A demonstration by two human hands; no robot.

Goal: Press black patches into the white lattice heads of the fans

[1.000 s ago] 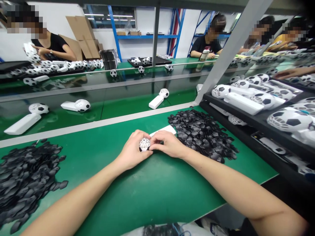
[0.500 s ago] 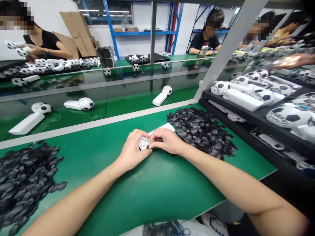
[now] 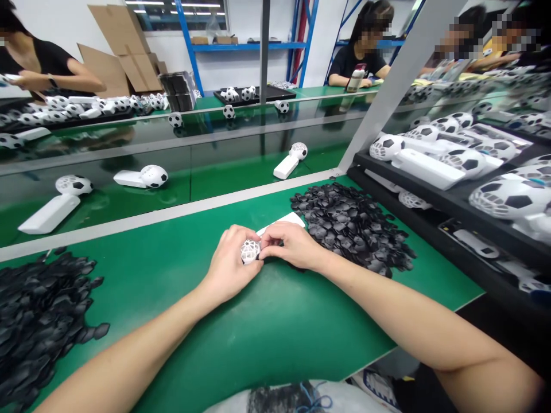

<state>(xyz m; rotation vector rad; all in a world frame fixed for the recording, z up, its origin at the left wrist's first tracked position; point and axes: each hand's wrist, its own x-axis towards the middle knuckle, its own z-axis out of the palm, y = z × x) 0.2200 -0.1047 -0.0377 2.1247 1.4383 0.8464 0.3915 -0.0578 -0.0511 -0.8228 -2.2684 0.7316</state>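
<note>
A white football-shaped piece with a lattice face [image 3: 250, 251] and a flat white handle [image 3: 293, 219] is held low over the green table. My left hand [image 3: 232, 258] wraps around the ball end, thumb below and fingers over the top. At the ball's right side my right hand [image 3: 289, 245] is closed in a pinch, its fingertips touching the ball. A dark spot shows by those fingertips, too small to make out. Just right of that hand lies a heap of small black patches [image 3: 348, 223].
Another heap of black patches [image 3: 38, 315] lies at the left. Beyond a pale rail [image 3: 172, 218], football-headed pieces [image 3: 154, 176] rest on a green belt. Stacked black trays [image 3: 430, 178] with more pieces stand at the right, beside a slanted grey post [image 3: 387, 80]. Co-workers sit across.
The view has shifted slightly. Both hands stay at the ball in nearly the same pose. At the far left, a co-worker's arms have moved.
</note>
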